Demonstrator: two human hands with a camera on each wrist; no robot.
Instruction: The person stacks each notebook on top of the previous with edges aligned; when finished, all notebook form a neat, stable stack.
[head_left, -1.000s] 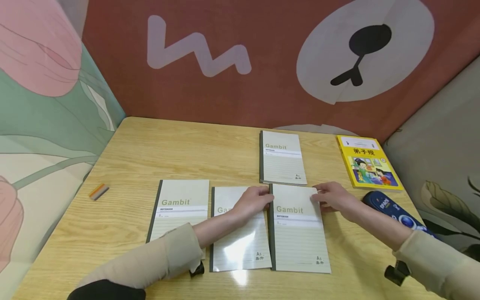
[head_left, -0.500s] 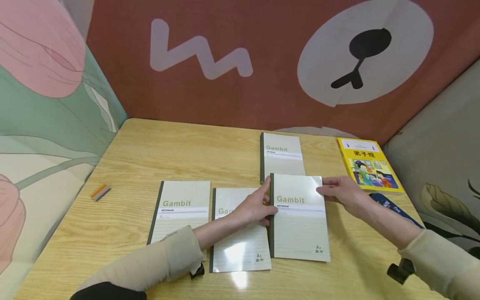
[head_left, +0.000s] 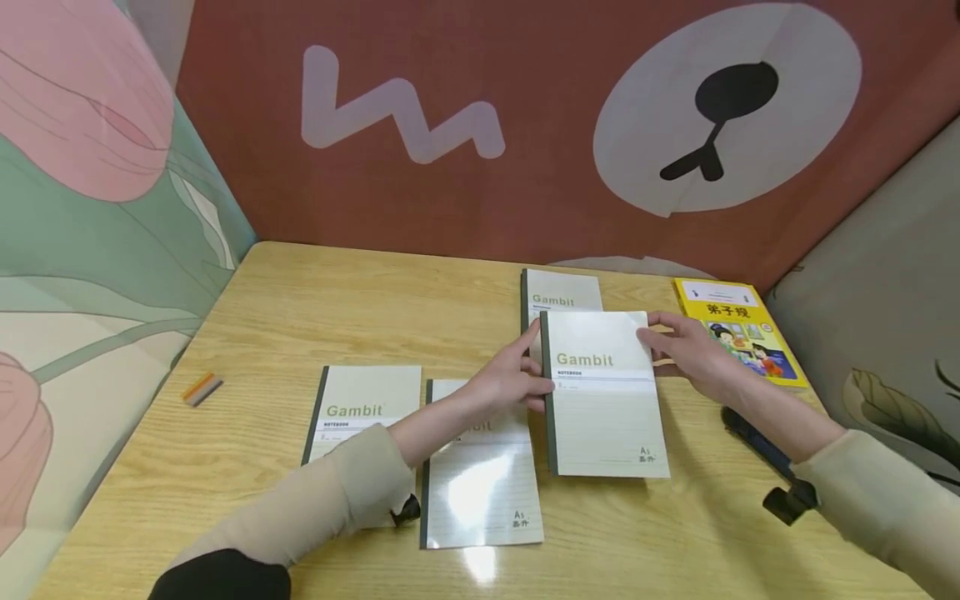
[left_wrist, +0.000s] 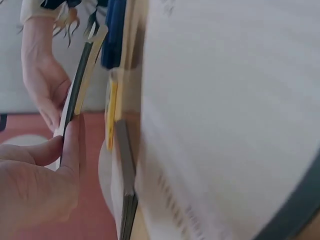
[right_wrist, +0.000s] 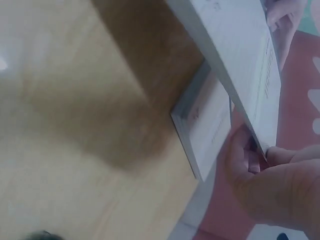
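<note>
A white Gambit notebook (head_left: 606, 417) with a dark spine is held up off the table between both hands. My left hand (head_left: 512, 377) pinches its spine side, thumb on the cover and fingers behind. At the upper right corner my right hand (head_left: 688, 348) pinches it the same way. In the right wrist view the raised notebook (right_wrist: 245, 65) hangs over a stack of notebooks (right_wrist: 210, 125) on the table. That back stack (head_left: 562, 287) is partly covered by the held notebook in the head view. Left of it lie a glossy notebook (head_left: 480, 483) and another notebook (head_left: 375, 387).
A yellow picture book (head_left: 750, 333) lies at the back right of the wooden table (head_left: 360, 308). Beside the right forearm is a dark blue pencil case (head_left: 757, 442), mostly hidden. A small orange and grey eraser-like block (head_left: 202, 389) sits at far left. A red wall stands behind.
Both hands have lifted the notebook from the front of the table and moved it up and away toward the back stack. The other notebooks have stayed in place.
</note>
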